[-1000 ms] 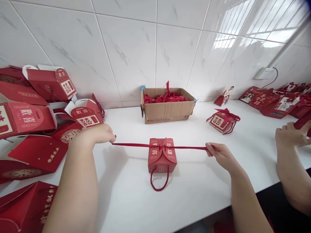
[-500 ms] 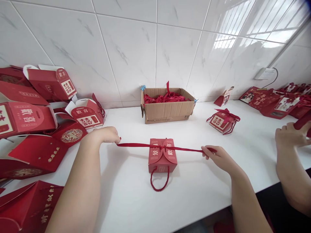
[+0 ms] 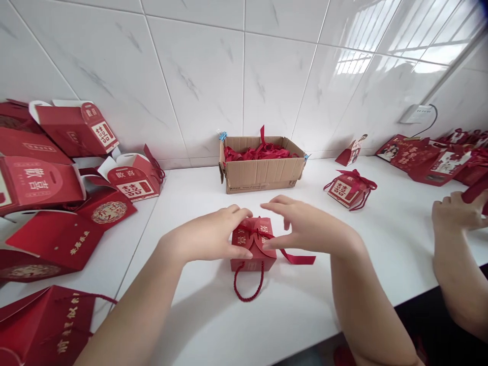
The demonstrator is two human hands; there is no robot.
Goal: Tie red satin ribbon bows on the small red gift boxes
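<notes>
1. Although the flaps of the small red box [image 3: 254, 246] are closed, no bow stands on it, so it looks only part-finished. It sits on the white table [image 3: 213, 315] between both hands and is the clock's centre here.
2. A dark red ribbon [image 3: 294, 258] crosses its top, apparently through the flap slots and gathered in the middle. One loose end lies on the table between three and four o'clock; the other end is hidden.
3. At nine o'clock, the left hand [image 3: 219, 234] is half open, thumb and fingertips apart over the box. Whether it has hold of the ribbon cannot be told.
4. Toward two o'clock, the right hand [image 3: 303, 226] is spread wide, thumb low over the top, apparently gripping nothing.
5. A rope handle [image 3: 247, 300] loops out at six o'clock.
6. Also near two o'clock but farther off, a bowed box [image 3: 345, 190] looks complete. By comparison, the bow appears to be what is left here.
7. At twelve o'clock, a cardboard carton [image 3: 263, 175] holds more ribbons [image 3: 251, 153].
</notes>
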